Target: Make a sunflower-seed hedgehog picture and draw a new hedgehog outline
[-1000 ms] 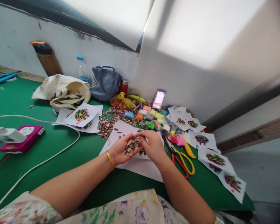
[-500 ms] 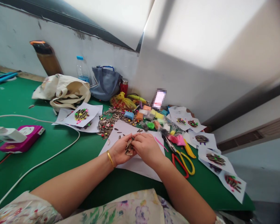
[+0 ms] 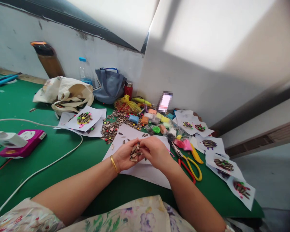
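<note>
Our left hand (image 3: 124, 157) cups sunflower seeds (image 3: 135, 152); our right hand (image 3: 156, 151), grip narrow, pinches them. 2 scissors (image 3: 181, 159) at 3 o'clock.

Bare green worktop (image 3: 87, 158) lies open to the left of the left hand (image 3: 124, 156), crossed only by a white cable (image 3: 38, 174). Ahead, spilled sunflower seeds (image 3: 112, 125) and clay blocks (image 3: 154, 120) crowd the far edge of the white sheet (image 3: 145, 172). Scissors (image 3: 192, 166) lie just beside the right hand (image 3: 156, 151), and finished pictures (image 3: 222, 164) fill the worktop's right end.
</note>
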### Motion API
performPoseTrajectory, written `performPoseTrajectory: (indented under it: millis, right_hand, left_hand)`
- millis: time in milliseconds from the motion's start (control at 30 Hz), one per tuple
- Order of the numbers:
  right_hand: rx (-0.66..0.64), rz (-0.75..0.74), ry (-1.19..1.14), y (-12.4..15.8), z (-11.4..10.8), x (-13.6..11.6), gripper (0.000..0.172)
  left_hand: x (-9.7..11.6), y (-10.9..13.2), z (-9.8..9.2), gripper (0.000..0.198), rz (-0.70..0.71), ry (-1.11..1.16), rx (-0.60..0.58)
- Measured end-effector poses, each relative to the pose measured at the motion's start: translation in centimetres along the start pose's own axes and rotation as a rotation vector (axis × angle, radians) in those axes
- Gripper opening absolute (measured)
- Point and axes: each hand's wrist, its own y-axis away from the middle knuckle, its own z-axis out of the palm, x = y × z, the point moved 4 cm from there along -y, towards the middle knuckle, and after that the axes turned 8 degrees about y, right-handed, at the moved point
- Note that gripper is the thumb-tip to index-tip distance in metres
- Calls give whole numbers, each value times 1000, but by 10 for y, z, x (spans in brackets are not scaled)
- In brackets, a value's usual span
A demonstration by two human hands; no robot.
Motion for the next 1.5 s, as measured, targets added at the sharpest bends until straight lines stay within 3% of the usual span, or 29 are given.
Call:
performPoseTrajectory:
  millis: [167,367,467,667,867,1200,1500]
  right_hand:
    - [24,84,-221,3,-4,0,30]
    - [115,295,-375,9,1,20,11]
    - [190,302,-321,10,-2,28,9]
    - [113,256,-342,14,0,32,12]
    - [109,297,-357,25,1,40,6]
    - [41,362,-485,38,12,44,11]
    - [104,376,-569,41,20,47,10]
  left_hand:
    - [0,0,-4,13,27,-21,27]
    - [-4,4,1,17,-92,-64,6]
    - [-4,7,4,15,-96,-104,13]
    - [-3,5,1,14,-42,-234,51]
    - [-4,7,2,17,-44,-399,41]
    - [-5,6,-1,27,-12,-517,52]
    - [-4,5,-2,29,12,-571,71]
